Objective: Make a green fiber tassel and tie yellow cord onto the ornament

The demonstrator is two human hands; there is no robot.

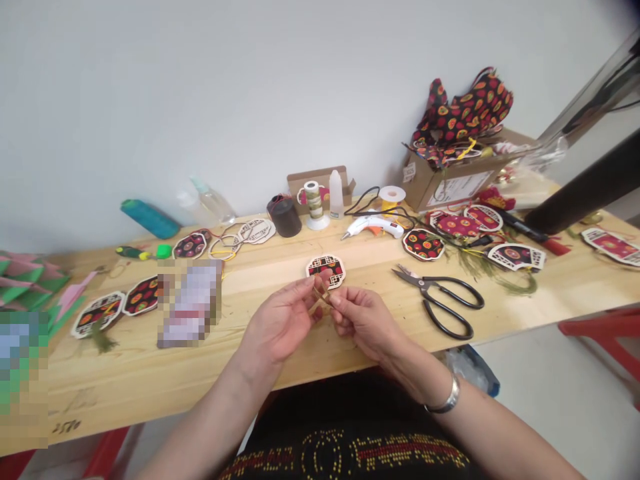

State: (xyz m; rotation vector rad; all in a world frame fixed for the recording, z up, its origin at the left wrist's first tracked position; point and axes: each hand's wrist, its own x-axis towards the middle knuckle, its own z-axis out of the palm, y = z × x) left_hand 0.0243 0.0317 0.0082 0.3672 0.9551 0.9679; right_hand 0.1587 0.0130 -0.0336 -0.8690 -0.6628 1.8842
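My left hand (283, 319) and my right hand (367, 321) meet over the middle of the wooden table. Between their fingertips is a thin olive-gold cord (324, 294); both hands pinch it. Just beyond the fingers lies an ornament (324, 265) with a pale cut-out frame and dark red-and-black patterned fabric, partly hidden by my left fingers. Black-handled scissors (440, 293) rest to the right of my right hand, blades pointing left. A white glue gun (373, 225) lies farther back.
Behind stand a spool of olive cord (314, 203), a black thread cone (284, 215) and a clear-white bottle (336, 193). A cardboard box (440, 183) holds patterned fabric at back right. Several framed ornaments (424, 245) lie on both sides. A teal thread cone (150, 218) leans at the wall.
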